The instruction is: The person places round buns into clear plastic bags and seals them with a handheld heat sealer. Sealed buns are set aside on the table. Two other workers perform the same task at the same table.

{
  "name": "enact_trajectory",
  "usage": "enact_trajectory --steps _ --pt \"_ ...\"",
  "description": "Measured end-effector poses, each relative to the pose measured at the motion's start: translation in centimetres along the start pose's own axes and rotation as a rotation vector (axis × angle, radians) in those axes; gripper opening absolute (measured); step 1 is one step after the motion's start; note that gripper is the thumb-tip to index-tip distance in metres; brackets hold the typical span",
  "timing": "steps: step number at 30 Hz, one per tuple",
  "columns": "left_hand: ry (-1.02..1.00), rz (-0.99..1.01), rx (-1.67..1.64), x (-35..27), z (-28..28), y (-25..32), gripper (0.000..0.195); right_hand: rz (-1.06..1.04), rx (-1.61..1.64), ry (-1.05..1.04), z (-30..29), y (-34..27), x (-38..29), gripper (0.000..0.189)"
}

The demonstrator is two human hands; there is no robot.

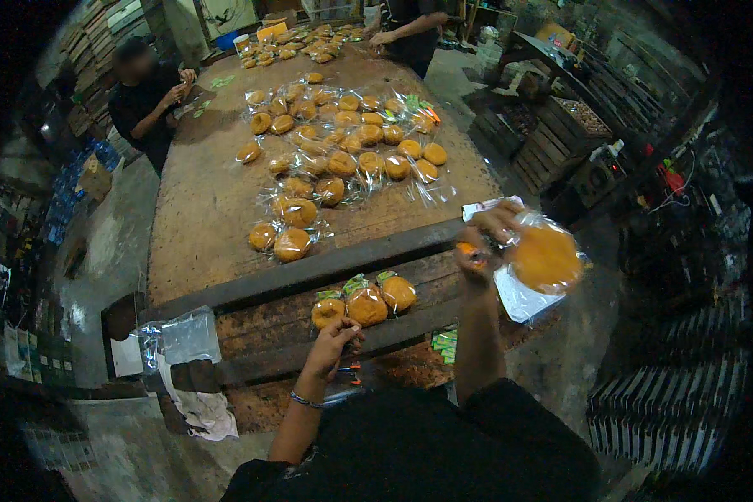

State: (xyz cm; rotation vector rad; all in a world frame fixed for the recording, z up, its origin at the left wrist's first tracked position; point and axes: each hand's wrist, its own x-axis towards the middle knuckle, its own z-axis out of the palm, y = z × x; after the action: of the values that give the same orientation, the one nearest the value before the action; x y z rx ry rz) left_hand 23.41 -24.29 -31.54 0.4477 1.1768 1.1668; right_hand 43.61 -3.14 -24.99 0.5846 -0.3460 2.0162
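My right hand (491, 227) grips a clear plastic bag with a round golden-brown bread (547, 258) in it, at the table's right. An orange object (470, 253), partly hidden, sits in the same hand's palm. My left hand (336, 345), with a beaded band on its wrist, is at the near edge of a row of three bagged breads (367, 305) with green labels. Its fingers are curled; whether they pinch anything is unclear. Beyond the dark rail, many bagged breads (341, 164) lie in a group on the wooden table (194, 207).
A stack of clear bags (191, 336) lies left, above a hanging cloth (206, 411). Green labels (445, 344) and a white sheet (524, 298) lie right. A dark raised rail (326, 267) crosses the table. Two people (141, 94) (411, 31) stand at its far sides.
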Motion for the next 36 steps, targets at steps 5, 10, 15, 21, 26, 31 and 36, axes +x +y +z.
enact_trajectory --steps 5,10,15,21,26,31,36 --pt "-0.006 -0.004 -0.009 -0.1 -0.4 -0.2 0.006 0.347 -1.468 1.398 -13.5 2.6 -5.6 0.013" --pt "0.092 -0.044 0.007 -0.6 -1.3 -0.2 0.009 0.119 -0.929 1.043 -13.6 0.2 -6.1 0.016" --pt "0.048 -0.049 0.019 0.3 -1.1 -0.6 0.009 0.022 -0.514 0.628 -8.5 -3.0 -5.1 0.022" --pt "0.001 -0.051 0.041 0.8 -0.6 -1.7 0.009 0.009 -0.362 0.378 -8.1 -3.2 -8.1 0.05" --pt "-0.02 -0.094 0.047 0.9 -0.8 -1.9 0.015 0.402 -0.406 0.257 -11.6 -1.6 -11.9 0.066" --pt "-0.192 -0.011 -0.303 0.1 -0.2 -1.8 0.038 0.664 -1.556 0.45 -11.2 5.0 -14.4 0.064" --pt "-0.002 -0.021 -0.206 0.6 0.0 -1.7 0.047 0.695 -1.844 0.529 -5.9 8.2 -13.7 0.039"
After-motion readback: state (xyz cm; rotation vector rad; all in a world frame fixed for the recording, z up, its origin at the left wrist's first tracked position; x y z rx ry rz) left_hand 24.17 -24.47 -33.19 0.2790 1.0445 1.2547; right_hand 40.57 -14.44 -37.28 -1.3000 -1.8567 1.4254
